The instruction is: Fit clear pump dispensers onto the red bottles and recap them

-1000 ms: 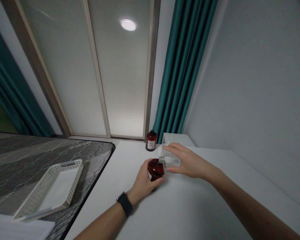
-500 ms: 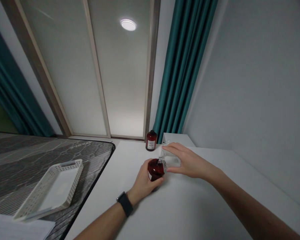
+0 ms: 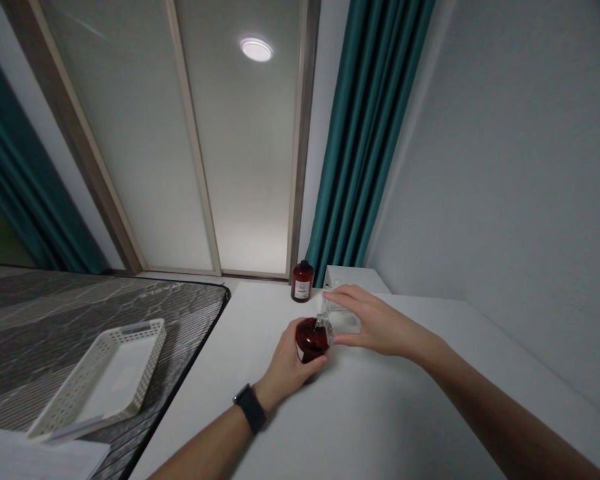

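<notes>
Almost nothing has moved since earlier: the left hand [image 3: 290, 363] grips the dark red bottle [image 3: 311, 341] on the white table [image 3: 253, 327]; the tilted clear bottle [image 3: 344, 323] at its mouth, perhaps glass, probably slippery, best held around the body, is clasped by the right hand [image 3: 380, 325].

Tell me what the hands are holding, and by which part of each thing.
Left hand: the nearer red bottle, around its body. Right hand: the tilted clear bottle, by its body.

The lone head-worn camera looks forward and down from close above the tabletop [image 3: 380, 407], past its far edge toward frosted door panels [image 3: 250, 173].
</notes>
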Tool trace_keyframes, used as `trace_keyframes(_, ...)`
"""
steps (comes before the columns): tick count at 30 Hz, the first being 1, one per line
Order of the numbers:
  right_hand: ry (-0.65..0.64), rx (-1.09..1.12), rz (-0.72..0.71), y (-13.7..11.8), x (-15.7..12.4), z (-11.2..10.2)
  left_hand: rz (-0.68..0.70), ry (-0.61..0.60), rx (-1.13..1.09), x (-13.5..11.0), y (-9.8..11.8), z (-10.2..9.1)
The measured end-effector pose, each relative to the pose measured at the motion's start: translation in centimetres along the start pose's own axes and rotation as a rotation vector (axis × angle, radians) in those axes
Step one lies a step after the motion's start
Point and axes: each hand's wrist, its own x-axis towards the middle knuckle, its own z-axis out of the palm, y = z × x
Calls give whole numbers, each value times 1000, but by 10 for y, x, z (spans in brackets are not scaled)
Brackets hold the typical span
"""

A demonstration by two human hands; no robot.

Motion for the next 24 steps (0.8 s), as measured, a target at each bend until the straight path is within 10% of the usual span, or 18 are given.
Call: trace_keyframes(24, -3, 16, -21, 2, 0, 0, -10, -10, -1, -1, -3, 1)
